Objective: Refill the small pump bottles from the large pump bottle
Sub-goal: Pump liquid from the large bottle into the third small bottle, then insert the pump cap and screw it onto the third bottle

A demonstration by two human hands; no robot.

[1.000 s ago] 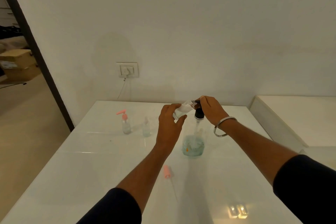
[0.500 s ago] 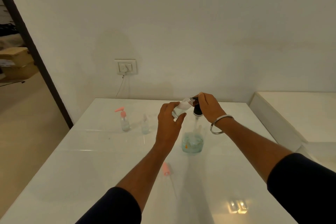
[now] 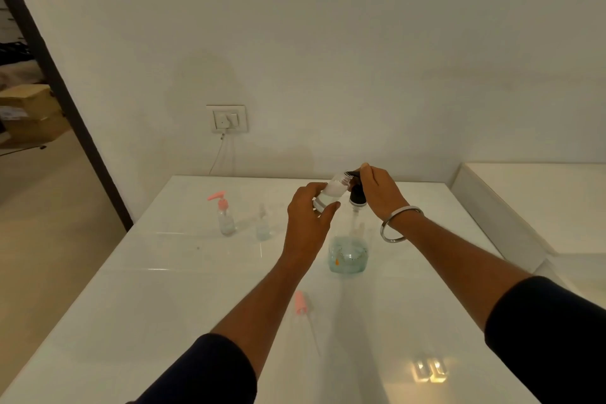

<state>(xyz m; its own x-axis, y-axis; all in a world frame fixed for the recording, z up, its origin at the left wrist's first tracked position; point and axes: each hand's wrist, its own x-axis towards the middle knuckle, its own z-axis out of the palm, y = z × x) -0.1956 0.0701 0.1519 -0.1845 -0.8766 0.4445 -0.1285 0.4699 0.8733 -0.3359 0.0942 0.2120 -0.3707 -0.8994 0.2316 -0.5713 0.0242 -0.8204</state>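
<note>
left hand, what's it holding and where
The left hand grips a small open bottle round its lower body, tilted toward the large bottle's black pump.

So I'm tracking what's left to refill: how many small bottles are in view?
3: one held tilted in the left hand at the large pump bottle, the pink-pump bottle standing far left, and a capless bottle beside it.

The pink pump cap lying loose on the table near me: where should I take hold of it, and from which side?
Pinch the pink pump cap across its pink collar, coming straight down from above. It lies flat on the table with its clear dip tube trailing towards you, so the collar is the widest firm part, and both its sides are free. The tube looks too thin to grip well.
</note>
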